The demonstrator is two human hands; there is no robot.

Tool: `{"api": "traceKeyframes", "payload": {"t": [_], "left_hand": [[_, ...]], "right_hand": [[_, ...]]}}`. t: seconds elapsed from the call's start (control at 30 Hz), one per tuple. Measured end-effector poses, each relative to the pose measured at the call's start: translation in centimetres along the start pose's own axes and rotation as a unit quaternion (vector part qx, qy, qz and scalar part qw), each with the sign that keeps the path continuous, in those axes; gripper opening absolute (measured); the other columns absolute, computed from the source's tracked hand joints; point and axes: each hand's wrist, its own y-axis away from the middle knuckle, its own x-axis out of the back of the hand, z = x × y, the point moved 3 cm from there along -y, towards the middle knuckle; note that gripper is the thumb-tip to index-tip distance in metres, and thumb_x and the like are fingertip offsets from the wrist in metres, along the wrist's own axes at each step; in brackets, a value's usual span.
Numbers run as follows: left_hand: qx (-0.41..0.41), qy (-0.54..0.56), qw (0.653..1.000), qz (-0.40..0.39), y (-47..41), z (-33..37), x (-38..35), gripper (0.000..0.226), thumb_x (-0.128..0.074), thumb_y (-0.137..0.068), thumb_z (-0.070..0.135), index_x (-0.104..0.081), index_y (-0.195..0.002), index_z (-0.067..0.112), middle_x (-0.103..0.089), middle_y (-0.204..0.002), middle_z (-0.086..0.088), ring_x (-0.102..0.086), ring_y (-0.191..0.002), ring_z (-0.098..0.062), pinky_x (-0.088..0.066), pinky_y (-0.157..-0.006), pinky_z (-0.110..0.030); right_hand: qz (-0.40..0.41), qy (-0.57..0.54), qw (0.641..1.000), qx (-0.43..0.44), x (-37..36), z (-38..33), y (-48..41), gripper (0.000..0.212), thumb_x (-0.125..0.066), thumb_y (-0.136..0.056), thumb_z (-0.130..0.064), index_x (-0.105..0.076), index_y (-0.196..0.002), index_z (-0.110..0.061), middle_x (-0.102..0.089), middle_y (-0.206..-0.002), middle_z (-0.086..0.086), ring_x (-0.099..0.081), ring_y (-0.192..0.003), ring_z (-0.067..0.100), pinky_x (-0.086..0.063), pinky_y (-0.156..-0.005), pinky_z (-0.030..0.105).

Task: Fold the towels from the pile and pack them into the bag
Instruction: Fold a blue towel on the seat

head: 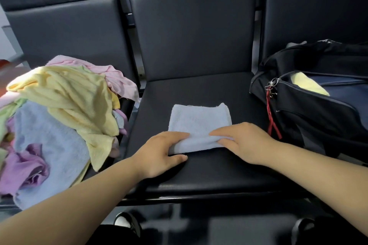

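A light blue towel [199,120] lies folded on the middle black seat [199,173]. My left hand [159,153] grips its near left edge, fingers on top and thumb under the fold. My right hand [242,142] pinches the near right edge of the same towel. The near edge is lifted a little off the seat. On the left seat is the pile of towels [59,113], yellow, pink, blue, purple and green. A black bag [310,109] stands on the right seat with its zip open, and a yellow towel [307,83] shows inside.
Three black padded seats stand in a row with tall backrests [191,32]. A red strap [271,119] hangs from the bag's zip pull. Below the seat's front edge, dark shoes [127,223] show on the floor.
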Motion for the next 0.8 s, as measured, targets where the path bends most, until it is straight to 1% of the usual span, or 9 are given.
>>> {"api": "traceKeyframes", "payload": {"t": [0.07,0.17,0.23,0.33,0.37,0.43,0.53,0.67,0.8], "left_hand": [[0.017,-0.001,1.000,-0.004,0.1,0.5,0.7,0.070,-0.077,-0.085,0.036,-0.045,-0.147,0.043,-0.054,-0.135,0.022,-0.047,-0.126,0.000,-0.034,-0.109,-0.018],[0.026,0.074,0.997,-0.006,-0.3,0.7,1.7,0.059,-0.081,-0.080,0.028,-0.058,-0.130,0.050,-0.066,-0.114,0.017,-0.062,-0.101,-0.005,-0.048,-0.095,-0.024],[0.040,0.160,0.986,-0.002,-0.5,0.4,2.1,0.048,-0.080,-0.078,0.034,-0.063,-0.120,0.050,-0.068,-0.114,0.010,-0.064,-0.103,-0.013,-0.051,-0.095,-0.029],[0.052,0.300,0.952,0.024,-0.8,0.3,2.0,0.038,-0.077,-0.079,0.028,-0.070,-0.114,0.040,-0.070,-0.118,0.006,-0.066,-0.109,-0.016,-0.053,-0.097,-0.032],[0.059,0.347,0.936,0.032,-0.9,0.4,1.9,0.034,-0.076,-0.080,0.024,-0.072,-0.111,0.035,-0.072,-0.117,0.004,-0.067,-0.105,-0.016,-0.054,-0.095,-0.032],[0.082,0.411,0.907,0.046,-1.2,0.3,1.7,0.029,-0.074,-0.081,0.021,-0.072,-0.110,0.024,-0.074,-0.114,-0.004,-0.068,-0.101,-0.017,-0.055,-0.091,-0.035],[0.110,0.410,0.902,0.074,-1.6,0.1,1.4,0.023,-0.074,-0.088,0.019,-0.071,-0.110,0.018,-0.074,-0.111,-0.007,-0.069,-0.098,-0.018,-0.057,-0.088,-0.035],[0.124,0.356,0.919,0.114,-2.3,0.3,1.4,0.013,-0.068,-0.096,0.013,-0.071,-0.101,0.025,-0.074,-0.100,0.010,-0.068,-0.089,-0.006,-0.055,-0.076,-0.022],[0.123,0.304,0.935,0.136,-3.2,-0.1,1.3,0.010,-0.067,-0.096,0.021,-0.069,-0.096,0.031,-0.073,-0.098,0.010,-0.068,-0.089,-0.012,-0.055,-0.076,-0.026]], "right_hand": [[-0.046,-0.102,0.993,-0.028,1.3,0.0,-0.3,0.027,-0.059,-0.101,-0.035,-0.069,-0.124,-0.044,-0.067,-0.125,-0.028,-0.059,-0.121,-0.001,-0.043,-0.110,0.028],[-0.049,-0.232,0.969,-0.071,2.3,0.4,-0.2,0.020,-0.065,-0.098,-0.030,-0.075,-0.107,-0.046,-0.071,-0.111,-0.019,-0.063,-0.109,0.001,-0.046,-0.108,0.031],[-0.022,-0.267,0.959,-0.094,2.6,0.7,-0.1,0.018,-0.066,-0.097,-0.031,-0.077,-0.101,-0.045,-0.072,-0.102,-0.014,-0.066,-0.103,0.006,-0.048,-0.101,0.029],[-0.028,-0.294,0.950,-0.103,2.8,1.3,0.1,0.013,-0.071,-0.093,-0.037,-0.074,-0.104,-0.043,-0.069,-0.083,-0.024,-0.062,-0.082,-0.005,-0.043,-0.082,0.019],[-0.050,-0.284,0.952,-0.102,2.9,1.4,0.3,0.021,-0.076,-0.089,-0.038,-0.072,-0.108,-0.044,-0.066,-0.080,-0.027,-0.060,-0.077,-0.007,-0.041,-0.077,0.015],[-0.091,-0.250,0.959,-0.103,2.7,1.7,0.4,0.044,-0.085,-0.080,-0.035,-0.066,-0.117,-0.047,-0.066,-0.095,-0.025,-0.060,-0.081,-0.003,-0.045,-0.075,0.016],[-0.077,-0.252,0.958,-0.114,2.7,2.0,0.1,0.047,-0.082,-0.079,-0.021,-0.064,-0.116,-0.045,-0.070,-0.103,-0.007,-0.063,-0.081,0.012,-0.053,-0.074,0.031],[-0.040,-0.338,0.931,-0.134,2.2,2.7,-0.6,0.034,-0.072,-0.089,-0.009,-0.064,-0.111,-0.034,-0.075,-0.103,-0.004,-0.067,-0.087,0.013,-0.054,-0.075,0.033],[-0.023,-0.391,0.904,-0.173,1.4,3.5,-1.2,0.025,-0.066,-0.095,-0.012,-0.065,-0.110,-0.032,-0.075,-0.104,0.000,-0.070,-0.090,0.020,-0.057,-0.075,0.039]]}}
